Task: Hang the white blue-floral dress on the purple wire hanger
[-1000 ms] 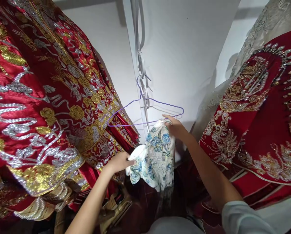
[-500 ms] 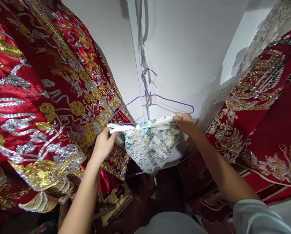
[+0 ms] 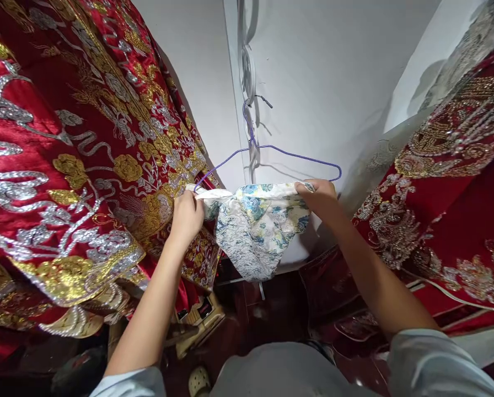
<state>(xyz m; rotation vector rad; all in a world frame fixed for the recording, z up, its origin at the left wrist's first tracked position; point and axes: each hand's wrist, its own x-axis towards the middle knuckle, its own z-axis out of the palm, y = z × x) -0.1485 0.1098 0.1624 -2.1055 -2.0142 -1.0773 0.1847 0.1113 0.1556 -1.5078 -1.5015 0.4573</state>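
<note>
Floral cloth [image 3: 255, 234] spread between left hand [image 3: 187, 218] and right hand [image 3: 321, 199].
Both pinch its upper edge, which runs crosswise; just beyond them hangs the purple hanger [image 3: 302, 156], one hand near each tip, its lower bar probably hidden behind the cloth.

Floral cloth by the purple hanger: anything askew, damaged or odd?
Nothing looks spilled or clearly damaged. One oddity: between the left hand and right hand, the top edge of the floral cloth bunches near its middle, where plain white meets pattern; perhaps a fold. The purple hanger looks unbent where visible.
</note>
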